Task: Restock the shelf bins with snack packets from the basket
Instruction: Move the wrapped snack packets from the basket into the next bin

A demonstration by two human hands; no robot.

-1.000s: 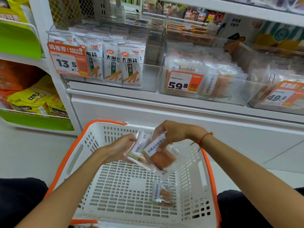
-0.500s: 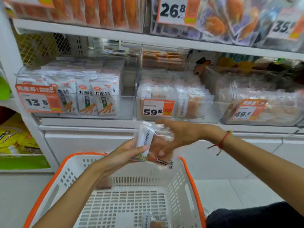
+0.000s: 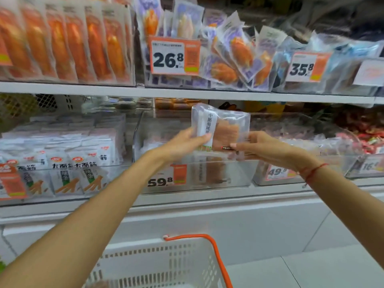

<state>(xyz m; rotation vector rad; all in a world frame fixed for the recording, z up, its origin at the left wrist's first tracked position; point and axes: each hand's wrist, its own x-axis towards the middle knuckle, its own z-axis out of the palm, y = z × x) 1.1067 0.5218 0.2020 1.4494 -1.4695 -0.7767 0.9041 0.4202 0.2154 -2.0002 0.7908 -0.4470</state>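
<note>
Both hands, L (image 3: pixel 182 143) & R (image 3: pixel 259 147), gripped snack packets (image 3: pixel 221 126) upright above front edge of middle clear bin (image 3: pixel 239 179).

We cannot read the packet's (image 3: pixel 225 127) small dark label beside the right hand (image 3: pixel 262 147) — too blurred. The left hand (image 3: pixel 182 145) covers its lower left corner. Below both hands, the basket (image 3: pixel 166 265) is cut by the bottom edge — we cannot see its contents. Past the right hand, the far tag (image 3: pixel 368 166) runs off-frame.
</note>
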